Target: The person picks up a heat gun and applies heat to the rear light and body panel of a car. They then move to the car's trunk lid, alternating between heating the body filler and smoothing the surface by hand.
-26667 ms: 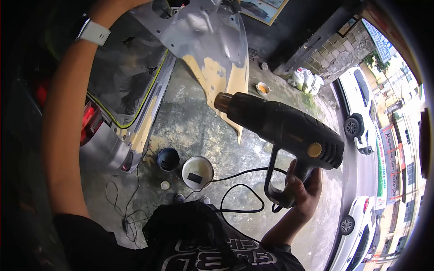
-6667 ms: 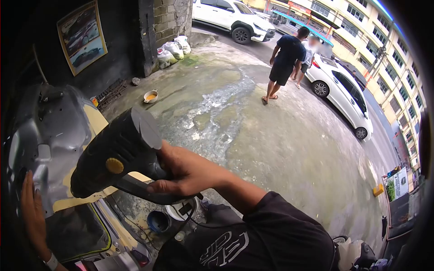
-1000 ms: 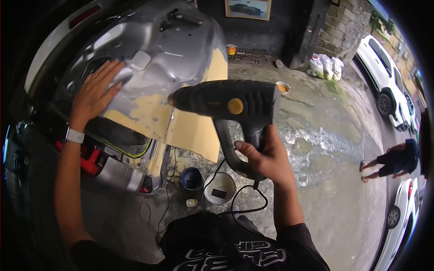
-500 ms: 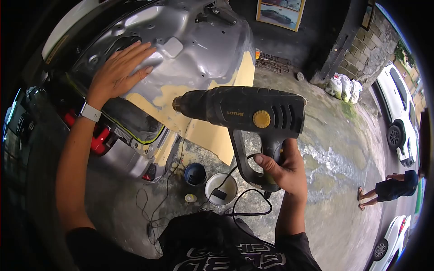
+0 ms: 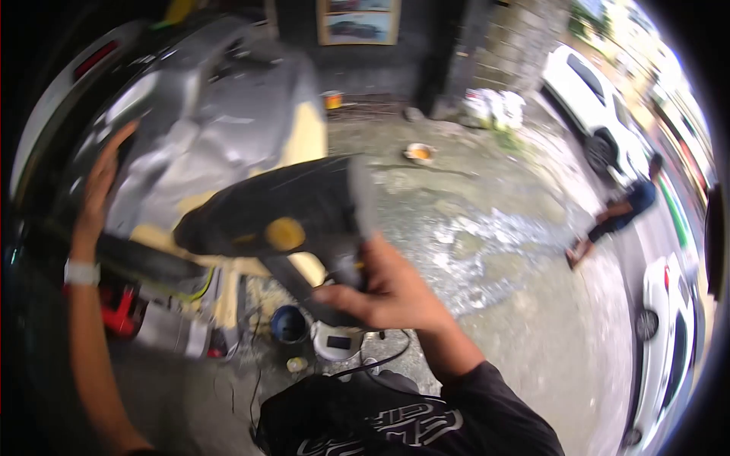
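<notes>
My right hand is wrapped round the handle of a black heat gun with a yellow dial, its nozzle pointing left. My left hand, blurred, has its fingers stretched out at the left side of a silver car panel. Whether it touches the metal cannot be made out. Yellowish masking paper runs along the panel's edge, partly hidden behind the heat gun. A black cord hangs from the tool's handle.
Below the panel stand a dark blue bucket, a white bucket and a small container. A bowl lies on the concrete floor. White sacks, a person and white cars are to the right.
The view has swung to the right. The heat gun in my right hand is more tilted and further left in view. My left hand has shifted to the panel's left side. The person's pose has changed.
</notes>
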A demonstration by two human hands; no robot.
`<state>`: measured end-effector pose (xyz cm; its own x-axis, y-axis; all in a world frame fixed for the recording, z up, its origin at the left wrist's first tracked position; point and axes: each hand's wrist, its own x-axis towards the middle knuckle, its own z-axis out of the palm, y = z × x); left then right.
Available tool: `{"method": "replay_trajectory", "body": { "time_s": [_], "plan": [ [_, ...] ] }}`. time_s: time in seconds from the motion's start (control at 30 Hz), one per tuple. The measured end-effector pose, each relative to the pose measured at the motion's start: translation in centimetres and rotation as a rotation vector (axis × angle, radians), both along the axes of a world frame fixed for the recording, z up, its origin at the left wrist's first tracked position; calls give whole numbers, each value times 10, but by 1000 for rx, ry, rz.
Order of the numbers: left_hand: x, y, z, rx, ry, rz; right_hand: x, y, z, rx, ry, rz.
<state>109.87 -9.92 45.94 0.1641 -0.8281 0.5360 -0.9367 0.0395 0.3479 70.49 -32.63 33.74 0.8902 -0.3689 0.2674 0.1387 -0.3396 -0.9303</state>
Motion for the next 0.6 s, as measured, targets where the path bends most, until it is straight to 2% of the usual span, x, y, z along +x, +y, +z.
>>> {"method": "replay_trajectory", "body": {
  "time_s": [0.07,0.1,0.2,0.23,0.3,0.33,0.4,0.6],
  "plan": [
    [13,3,-4,52,-102,70,-9,-6,2,-93,-64,62],
    [11,-2,-5,39,-104,-9,-13,-7,-3,-109,-34,66],
    [5,0,-8,109,-348,169,-38,-10,-2,-107,80,65],
    [2,-2,-11,105,-353,148,-43,-11,-6,-87,71,65],
    [-8,-1,-13,189,-609,298,-51,-10,-3,-46,131,64],
    [-9,1,-15,186,-613,290,-53,-9,-4,-45,129,55],
    [-10,3,-20,187,-738,377,-54,-4,-6,-158,-31,-17],
    [-43,22,-38,52,-687,296,-41,18,5,-116,-116,-9]
  ]
}}
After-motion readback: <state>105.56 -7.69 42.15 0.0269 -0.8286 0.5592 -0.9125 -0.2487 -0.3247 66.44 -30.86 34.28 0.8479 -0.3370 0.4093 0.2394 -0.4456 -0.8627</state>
